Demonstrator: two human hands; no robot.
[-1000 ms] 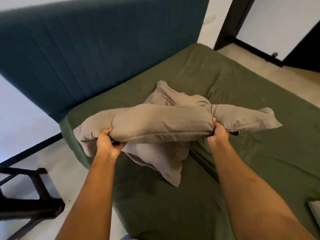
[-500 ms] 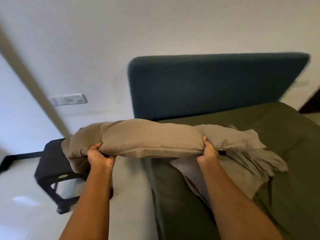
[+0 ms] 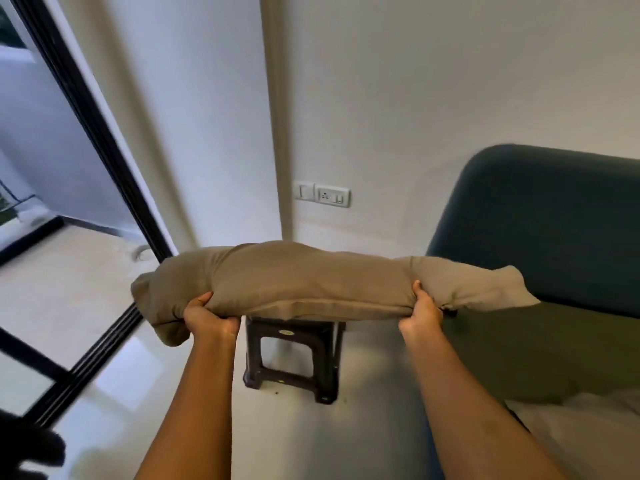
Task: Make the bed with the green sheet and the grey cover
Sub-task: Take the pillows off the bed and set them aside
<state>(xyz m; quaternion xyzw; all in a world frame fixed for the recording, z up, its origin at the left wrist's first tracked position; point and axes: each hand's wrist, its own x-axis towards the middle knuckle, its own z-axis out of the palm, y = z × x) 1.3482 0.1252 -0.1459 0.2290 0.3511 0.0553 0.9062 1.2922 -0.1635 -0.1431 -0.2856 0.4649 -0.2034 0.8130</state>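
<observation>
We hold the pillow (image 3: 304, 282) lengthwise from nine to three o'clock, left hand (image 3: 207, 318) and right hand (image 3: 420, 311) each clamped under it; the stool (image 3: 294, 358) sits directly below.

Held level in both hands (image 3: 212, 317), pillow (image 3: 311, 282) hung just above dark stool (image 3: 294, 355). Open floor (image 3: 104, 341) lay left, toward glass door frame (image 3: 104, 140). Blocked right by headboard (image 3: 540, 230) and green-sheeted bed (image 3: 540, 351).
</observation>
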